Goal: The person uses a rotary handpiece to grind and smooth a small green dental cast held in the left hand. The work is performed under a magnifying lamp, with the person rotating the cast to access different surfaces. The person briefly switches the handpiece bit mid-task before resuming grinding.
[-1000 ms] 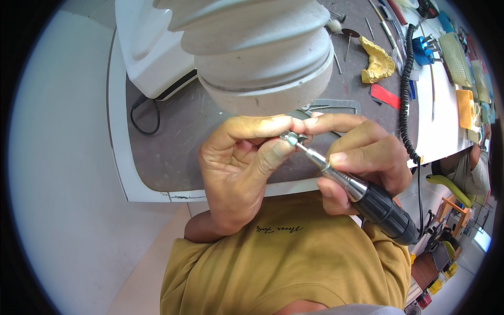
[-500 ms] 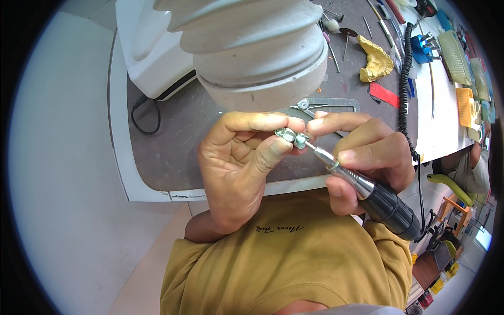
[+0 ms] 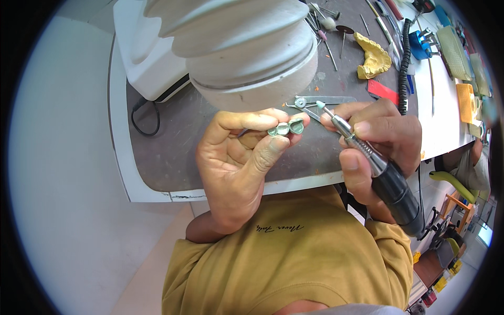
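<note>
Between the thumb and fingers of my left hand (image 3: 236, 152) is a small greenish-grey dental bridge (image 3: 283, 128), its hollow undersides facing up. My right hand (image 3: 383, 142) is closed around a black and silver rotary handpiece (image 3: 375, 160), held like a pen. A pale, pointed grinding tip (image 3: 321, 105) sits at the handpiece's end, up and to the right of the bridge and apart from it. Behind my hands, a metal caliper (image 3: 301, 103) lies on the dark mat, partly covered by my right fingers.
A ribbed white suction hose (image 3: 247, 52) hangs just beyond my left hand. Farther right lie a yellow dental cast (image 3: 373, 56), a red strip (image 3: 383, 92), several burs and a coiled black cord (image 3: 404, 68). A white machine (image 3: 152, 52) stands at the far left.
The handpiece tip has left the bridge and moved up and right with my right hand. In my left fingers the bridge has turned so its hollows show.
</note>
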### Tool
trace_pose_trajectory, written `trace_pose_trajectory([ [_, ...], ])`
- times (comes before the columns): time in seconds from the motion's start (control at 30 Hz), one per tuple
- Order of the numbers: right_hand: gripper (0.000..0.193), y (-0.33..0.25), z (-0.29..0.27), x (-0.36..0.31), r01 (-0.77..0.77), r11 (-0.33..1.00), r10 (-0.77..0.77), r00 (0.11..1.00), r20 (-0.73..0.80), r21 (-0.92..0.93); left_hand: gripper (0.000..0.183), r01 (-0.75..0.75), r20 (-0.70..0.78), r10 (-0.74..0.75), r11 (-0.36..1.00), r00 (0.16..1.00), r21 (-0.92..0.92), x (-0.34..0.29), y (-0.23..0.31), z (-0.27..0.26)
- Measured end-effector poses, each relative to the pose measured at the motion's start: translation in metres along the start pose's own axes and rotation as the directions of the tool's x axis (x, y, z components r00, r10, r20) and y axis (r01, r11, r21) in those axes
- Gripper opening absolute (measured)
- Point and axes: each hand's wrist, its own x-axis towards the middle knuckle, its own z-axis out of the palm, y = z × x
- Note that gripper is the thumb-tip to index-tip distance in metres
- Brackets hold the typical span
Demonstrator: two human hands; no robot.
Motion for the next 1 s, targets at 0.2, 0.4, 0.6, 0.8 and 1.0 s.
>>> trace_pose_trajectory([
  [0.2, 0.028, -0.009, -0.017, -0.009, -0.313, 0.898, 0.377, 0.910, -0.172, 0.311, 0.016, -0.368, 0.251, 0.275, 0.573, 0.928, 0.732, 0.003, 0.010, -0.004],
  [0.4, 0.041, -0.010, -0.068, -0.027, -0.502, 0.662, 0.635, 0.770, -0.062, 0.557, 0.024, -0.233, 0.197, 0.281, 0.099, 0.939, 0.968, 0.010, 0.014, -0.007],
  [0.6, 0.064, -0.026, -0.111, -0.054, -0.683, 0.683, 0.727, 0.670, -0.151, 0.258, 0.038, -0.285, 0.239, 0.336, 0.093, 0.911, 0.954, 0.002, 0.006, 0.009],
  [0.8, 0.080, -0.061, -0.130, -0.069, -0.677, 0.708, 0.705, 0.695, -0.141, 0.201, 0.062, -0.732, 0.707, 0.199, 0.256, 0.679, 0.631, -0.010, -0.044, 0.077],
  [1.0, 0.034, -0.061, -0.159, -0.103, -0.530, 0.567, 0.532, 0.820, 0.211, 0.630, 0.060, -0.832, 0.826, 0.218, 0.350, 0.520, 0.432, -0.023, -0.088, 0.140],
])
